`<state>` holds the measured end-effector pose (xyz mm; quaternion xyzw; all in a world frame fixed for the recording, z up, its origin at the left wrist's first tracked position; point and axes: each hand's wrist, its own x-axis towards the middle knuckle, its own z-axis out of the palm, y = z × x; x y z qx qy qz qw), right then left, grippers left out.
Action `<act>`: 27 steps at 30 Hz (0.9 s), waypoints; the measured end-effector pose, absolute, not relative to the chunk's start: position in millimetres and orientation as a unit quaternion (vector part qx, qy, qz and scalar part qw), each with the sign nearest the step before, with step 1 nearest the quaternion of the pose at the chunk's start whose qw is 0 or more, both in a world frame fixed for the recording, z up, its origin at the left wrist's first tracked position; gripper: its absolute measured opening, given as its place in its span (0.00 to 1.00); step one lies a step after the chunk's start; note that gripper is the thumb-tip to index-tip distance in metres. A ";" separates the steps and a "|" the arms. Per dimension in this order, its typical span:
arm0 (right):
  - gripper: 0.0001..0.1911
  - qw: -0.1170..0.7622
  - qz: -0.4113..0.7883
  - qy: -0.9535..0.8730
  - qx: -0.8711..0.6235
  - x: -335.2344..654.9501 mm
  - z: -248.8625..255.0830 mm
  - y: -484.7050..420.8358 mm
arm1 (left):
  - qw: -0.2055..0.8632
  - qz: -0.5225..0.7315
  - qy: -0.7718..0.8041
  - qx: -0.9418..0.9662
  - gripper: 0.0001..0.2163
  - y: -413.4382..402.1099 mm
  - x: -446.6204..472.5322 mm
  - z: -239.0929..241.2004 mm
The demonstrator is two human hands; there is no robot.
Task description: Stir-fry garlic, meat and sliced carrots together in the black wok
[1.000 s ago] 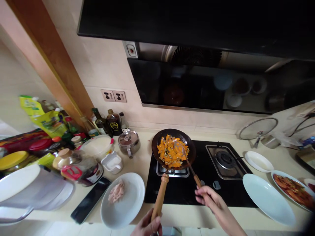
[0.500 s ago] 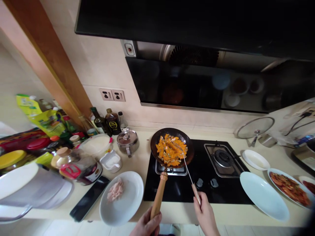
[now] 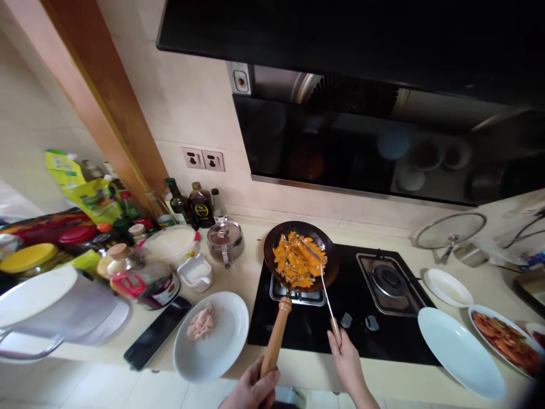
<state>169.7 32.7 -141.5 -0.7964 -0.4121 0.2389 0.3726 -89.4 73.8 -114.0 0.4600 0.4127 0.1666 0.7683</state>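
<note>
A dark wok sits over the left burner, with orange slices and small brownish bits in it. My left hand is closed round the wok's wooden handle at its near end. In my right hand is a long metal spatula with a wooden grip, fingers wrapped round the grip. The spatula's head lies among the orange slices and is partly hidden by them. A white plate with pale pink meat slices stands left of the handle.
A black phone, a white pot, jars and bottles crowd the left counter. The right burner has nothing on it. Right of the hob stand an oval plate, a dish of reddish food and a glass lid.
The camera view has tilted slightly. My right hand and the spatula have shifted a little within the view, and the orange slices lie slightly differently. Both hands keep their grips.
</note>
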 end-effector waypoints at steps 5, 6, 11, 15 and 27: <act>0.27 0.358 0.236 -0.410 -0.805 171.9 -152.0 29.9 | 0.769 0.165 0.413 0.458 0.27 73.7 -89.9 -114.9; 0.26 0.355 0.237 -0.411 -0.805 172.3 -153.1 29.7 | 0.771 0.166 0.411 0.457 0.27 73.8 -89.9 -115.3; 0.27 0.355 0.246 -0.420 -0.798 175.0 -153.8 29.0 | 0.772 0.171 0.408 0.455 0.27 74.8 -88.9 -117.4; 0.28 0.350 0.253 -0.408 -0.804 174.9 -153.3 28.7 | 0.779 0.168 0.405 0.448 0.27 75.2 -88.9 -115.3; 0.26 0.353 0.252 -0.402 -0.806 172.4 -149.8 25.7 | 0.792 0.177 0.394 0.432 0.24 73.7 -90.6 -117.1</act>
